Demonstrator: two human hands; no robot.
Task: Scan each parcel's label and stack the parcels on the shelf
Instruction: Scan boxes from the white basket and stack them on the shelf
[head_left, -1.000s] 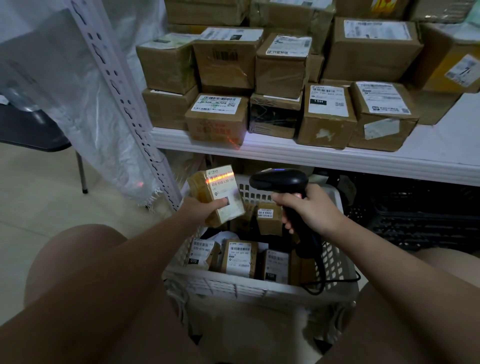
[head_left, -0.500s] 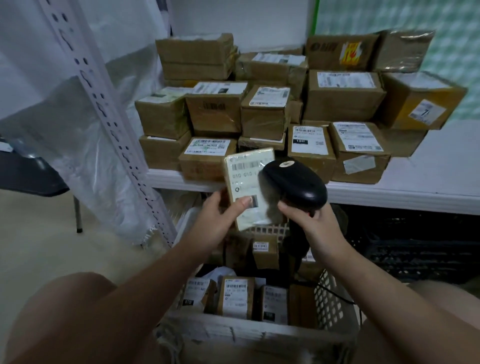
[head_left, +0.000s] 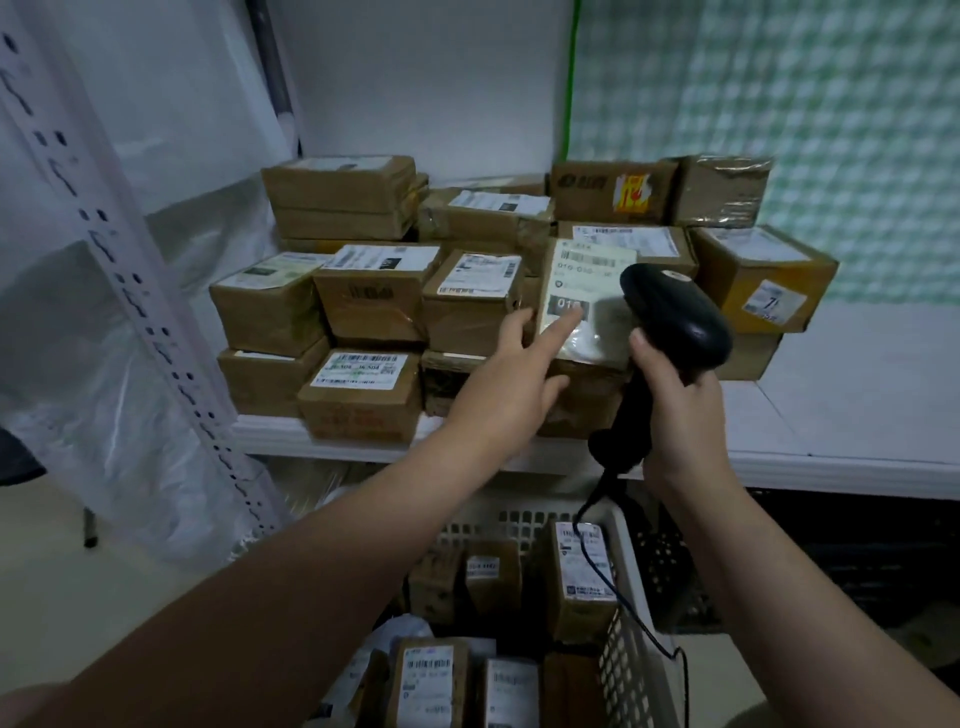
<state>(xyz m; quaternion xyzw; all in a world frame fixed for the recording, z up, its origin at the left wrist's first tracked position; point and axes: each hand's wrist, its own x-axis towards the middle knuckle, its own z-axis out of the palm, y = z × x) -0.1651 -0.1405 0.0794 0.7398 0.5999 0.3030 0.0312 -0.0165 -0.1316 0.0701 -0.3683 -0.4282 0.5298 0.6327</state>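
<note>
Here, spread left hand (head_left: 511, 384) touches the brown, white-labelled parcel (head_left: 587, 280); right hand (head_left: 675, 405) grips the black scanner (head_left: 675, 312).

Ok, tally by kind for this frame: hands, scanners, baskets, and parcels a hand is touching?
Hands: 2 (left hand, right hand)
Scanner: 1
Basket: 1
Parcel touched by left fingers: 1
Total: 5

A plain white wall (head_left: 415, 78) stood behind, a green-and-white checked wall covering (head_left: 779, 130) to its right. Left, translucent plastic sheeting (head_left: 104, 405) hung by a white perforated metal upright (head_left: 130, 291), over a pale floor (head_left: 62, 597). Light was dim.
</note>
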